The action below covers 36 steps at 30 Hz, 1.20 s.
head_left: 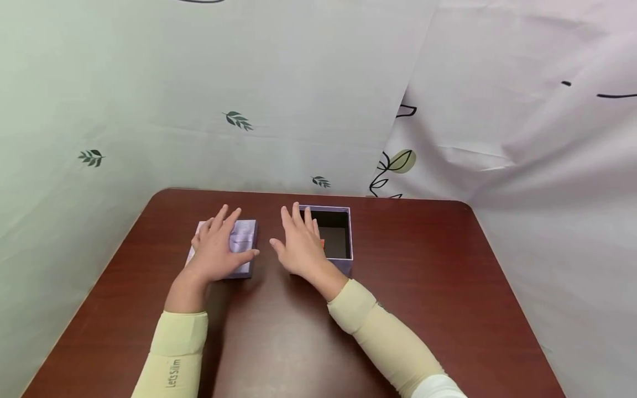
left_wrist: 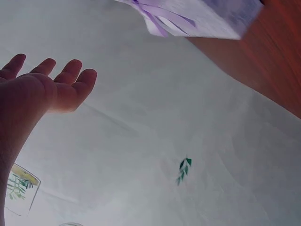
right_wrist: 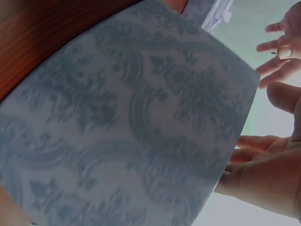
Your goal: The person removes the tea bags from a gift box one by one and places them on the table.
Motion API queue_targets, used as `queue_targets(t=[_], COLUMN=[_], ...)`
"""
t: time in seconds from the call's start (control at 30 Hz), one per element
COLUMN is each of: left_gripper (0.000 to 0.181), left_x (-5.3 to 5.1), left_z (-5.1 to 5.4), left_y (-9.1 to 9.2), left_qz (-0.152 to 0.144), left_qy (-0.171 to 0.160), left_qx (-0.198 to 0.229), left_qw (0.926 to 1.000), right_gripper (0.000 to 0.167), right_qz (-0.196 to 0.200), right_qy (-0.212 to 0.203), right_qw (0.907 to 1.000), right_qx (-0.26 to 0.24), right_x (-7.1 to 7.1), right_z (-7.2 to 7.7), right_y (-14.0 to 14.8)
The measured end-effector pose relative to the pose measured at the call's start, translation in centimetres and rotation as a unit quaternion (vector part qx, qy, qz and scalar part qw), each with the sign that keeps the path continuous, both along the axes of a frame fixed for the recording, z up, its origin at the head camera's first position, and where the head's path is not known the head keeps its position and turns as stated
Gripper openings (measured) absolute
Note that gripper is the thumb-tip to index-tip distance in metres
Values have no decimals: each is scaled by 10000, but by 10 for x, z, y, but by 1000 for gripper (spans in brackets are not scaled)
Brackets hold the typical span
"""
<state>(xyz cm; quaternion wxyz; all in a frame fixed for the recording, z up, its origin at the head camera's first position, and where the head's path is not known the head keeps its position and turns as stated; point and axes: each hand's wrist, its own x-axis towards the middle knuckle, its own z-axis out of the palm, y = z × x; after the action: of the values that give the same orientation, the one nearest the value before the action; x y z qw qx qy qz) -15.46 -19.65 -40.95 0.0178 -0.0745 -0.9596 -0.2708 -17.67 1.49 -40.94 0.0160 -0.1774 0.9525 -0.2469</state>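
Observation:
My left hand [head_left: 215, 255] hovers above a lilac box lid [head_left: 245, 228] with a purple ribbon bow; its fingers are spread and hold nothing. In the left wrist view that hand [left_wrist: 42, 94] shows apart from the lid [left_wrist: 214, 19]. To the right stands an open purple box [head_left: 341, 266] with a dark inside. Over its left part lies my right hand [head_left: 302, 251], fingers extended, hiding much of the opening. A small orange thing [head_left: 322, 243] shows inside, mostly covered. The right wrist view has the box's patterned side [right_wrist: 141, 113] close up, the right hand [right_wrist: 263, 176] at its rim.
Both boxes stand toward the back of a dark red-brown wooden table [head_left: 423, 276]. Behind and beside it hangs a pale cloth backdrop [head_left: 298, 83] with leaf prints. Light yellow sleeves [head_left: 398, 342] cover the forearms.

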Motion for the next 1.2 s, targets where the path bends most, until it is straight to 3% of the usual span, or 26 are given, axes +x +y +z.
queue_targets(t=[0.6,0.97,1.2], left_gripper=[105,105,104], left_x=[-14,-21,-22], left_z=[0,-4,-7], left_y=[34,43,49], left_qz=[-562,-759,-848], left_qy=[-162,-158,-348], left_qx=[160,210,258], left_qw=[9982,9968,9955], right_gripper=[77,77,75], right_qz=[-253,-316,-220], right_qy=[53,-128,-177], right_qw=[9997,9994,9994], right_qx=[22,-110,-177], right_x=[-5,-8,-8], right_z=[0,-1,-4], right_y=[30,38,40])
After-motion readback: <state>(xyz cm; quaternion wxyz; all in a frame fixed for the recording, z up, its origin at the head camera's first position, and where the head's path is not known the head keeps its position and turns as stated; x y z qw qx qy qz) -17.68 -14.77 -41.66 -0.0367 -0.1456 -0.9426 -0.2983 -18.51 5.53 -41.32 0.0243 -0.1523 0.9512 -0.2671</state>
